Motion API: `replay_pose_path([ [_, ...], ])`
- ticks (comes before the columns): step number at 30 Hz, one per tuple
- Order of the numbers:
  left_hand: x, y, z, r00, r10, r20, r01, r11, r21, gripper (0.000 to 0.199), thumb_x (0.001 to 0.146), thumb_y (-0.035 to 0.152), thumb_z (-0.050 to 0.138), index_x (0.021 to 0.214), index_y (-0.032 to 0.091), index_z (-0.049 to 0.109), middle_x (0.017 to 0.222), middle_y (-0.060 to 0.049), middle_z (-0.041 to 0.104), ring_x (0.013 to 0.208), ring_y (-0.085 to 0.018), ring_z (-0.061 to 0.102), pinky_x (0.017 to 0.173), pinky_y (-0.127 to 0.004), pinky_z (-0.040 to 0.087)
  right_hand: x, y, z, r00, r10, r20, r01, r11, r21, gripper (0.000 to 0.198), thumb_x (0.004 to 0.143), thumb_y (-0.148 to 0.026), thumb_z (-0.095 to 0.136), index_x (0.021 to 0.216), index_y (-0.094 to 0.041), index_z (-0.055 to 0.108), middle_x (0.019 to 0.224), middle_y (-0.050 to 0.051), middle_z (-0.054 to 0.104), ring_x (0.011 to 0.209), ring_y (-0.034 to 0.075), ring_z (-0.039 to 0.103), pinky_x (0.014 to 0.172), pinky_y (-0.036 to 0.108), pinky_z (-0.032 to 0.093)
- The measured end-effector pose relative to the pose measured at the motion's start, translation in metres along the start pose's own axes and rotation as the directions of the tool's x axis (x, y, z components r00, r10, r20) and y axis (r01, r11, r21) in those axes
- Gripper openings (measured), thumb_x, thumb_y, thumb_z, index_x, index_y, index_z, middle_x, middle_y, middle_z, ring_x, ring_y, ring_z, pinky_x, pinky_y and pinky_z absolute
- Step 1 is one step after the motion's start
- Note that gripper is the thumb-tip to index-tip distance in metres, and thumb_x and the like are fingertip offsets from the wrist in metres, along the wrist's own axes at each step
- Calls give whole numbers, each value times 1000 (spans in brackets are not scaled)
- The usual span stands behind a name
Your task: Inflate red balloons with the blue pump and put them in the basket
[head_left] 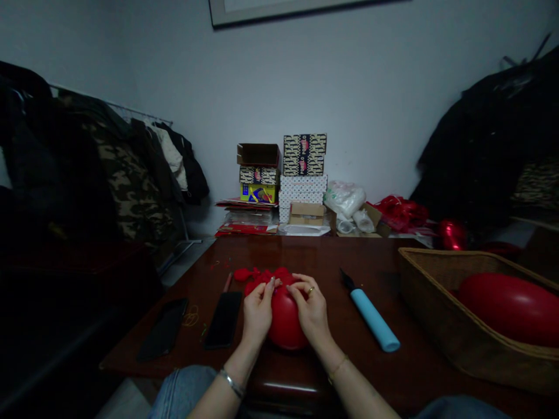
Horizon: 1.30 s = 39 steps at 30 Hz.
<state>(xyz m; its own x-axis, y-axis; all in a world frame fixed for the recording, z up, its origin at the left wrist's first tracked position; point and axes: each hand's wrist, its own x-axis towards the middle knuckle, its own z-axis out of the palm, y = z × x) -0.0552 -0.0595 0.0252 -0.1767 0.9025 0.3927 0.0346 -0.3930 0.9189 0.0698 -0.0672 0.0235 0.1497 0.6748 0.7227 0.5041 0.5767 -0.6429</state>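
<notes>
A round, inflated red balloon (pixel 287 326) sits at the table's front edge between my hands, its neck end facing up and away. My left hand (pixel 258 311) is closed, thumb and fingers pinching at the neck. On the other side my right hand (pixel 312 305), with a ring on one finger, pinches there too; the knot area is partly hidden by the fingers. Just beyond them lie several limp red balloons (pixel 243 274). To the right rests a light-blue hand pump (pixel 374 320) with a black nozzle.
A wicker basket (pixel 441 326) at the right holds a large red balloon (pixel 510 308). Left on the dark wooden table (pixel 318 256) are a black phone (pixel 223 320), another dark flat object (pixel 163 329) and yellow rubber bands (pixel 191 316). Stacked boxes (pixel 304 154) stand behind.
</notes>
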Motion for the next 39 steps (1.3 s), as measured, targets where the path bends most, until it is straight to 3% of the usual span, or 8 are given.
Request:
replay_pose_path([
  [5, -3, 6, 2, 998, 22, 58, -20, 999, -25, 31, 82, 39, 57, 93, 14, 71, 96, -9, 71, 91, -22, 65, 84, -31, 49, -2, -4, -3, 997, -12, 70, 13, 1000, -18, 17, 75, -35, 66, 90, -27, 68, 112, 5, 63, 102, 22, 56, 89, 40, 43],
  [10, -8, 11, 7, 993, 56, 105, -57, 998, 9, 29, 82, 37, 57, 95, 15, 72, 101, -9, 71, 98, -23, 63, 91, -34, 46, -3, -7, -4, 999, -9, 45, 11, 999, -42, 12, 78, -32, 64, 88, -30, 70, 105, 3, 66, 99, 22, 56, 87, 42, 43],
  [18, -3, 9, 12, 998, -56, -6, 53, 977, -208, 33, 81, 40, 58, 96, 13, 70, 103, -12, 69, 99, -23, 63, 94, -38, 44, 0, -4, -19, 1000, 14, -10, -14, 999, 43, 17, 85, -36, 55, 84, -28, 70, 101, 3, 68, 101, 20, 57, 90, 40, 44],
  [22, 0, 12, 12, 997, -77, -19, 71, 974, -214, 34, 80, 41, 59, 92, 11, 70, 101, -12, 70, 99, -23, 63, 95, -39, 43, 0, -2, -31, 999, 29, 37, -31, 998, 53, 17, 81, -39, 59, 87, -26, 67, 114, 5, 63, 109, 21, 54, 93, 41, 43],
  [24, 0, 16, 14, 999, -50, 13, 51, 983, -177, 33, 81, 41, 58, 93, 12, 70, 104, -12, 69, 100, -22, 63, 95, -37, 43, -4, -1, -35, 996, 18, 92, -18, 1000, -2, 39, 70, -45, 69, 103, -25, 63, 126, 8, 56, 115, 24, 50, 95, 44, 41],
  [28, -2, 21, 21, 999, -6, 46, 13, 991, -136, 32, 83, 40, 56, 92, 13, 70, 107, -12, 68, 107, -22, 60, 97, -37, 41, -8, 2, -42, 974, -47, 222, 108, 957, -269, 99, 55, -56, 75, 138, -22, 32, 142, 14, 37, 130, 31, 34, 102, 54, 31],
  [33, -2, 29, 31, 984, 105, 147, -107, 994, 1, 30, 85, 37, 52, 94, 16, 71, 118, -11, 63, 121, -23, 48, 106, -39, 32, -2, 4, -59, 957, -153, 244, 257, 836, -485, 92, 62, -53, 70, 139, -23, 29, 141, 13, 39, 133, 32, 27, 104, 60, 22],
  [39, -3, 39, 45, 953, 214, 215, -241, 965, 104, 30, 85, 33, 53, 109, 21, 67, 129, -6, 54, 124, -21, 45, 108, -39, 31, 5, -1, -85, 952, -214, 219, 304, 746, -592, 86, 65, -48, 69, 137, -19, 33, 140, 13, 40, 136, 33, 19, 106, 63, 8],
])
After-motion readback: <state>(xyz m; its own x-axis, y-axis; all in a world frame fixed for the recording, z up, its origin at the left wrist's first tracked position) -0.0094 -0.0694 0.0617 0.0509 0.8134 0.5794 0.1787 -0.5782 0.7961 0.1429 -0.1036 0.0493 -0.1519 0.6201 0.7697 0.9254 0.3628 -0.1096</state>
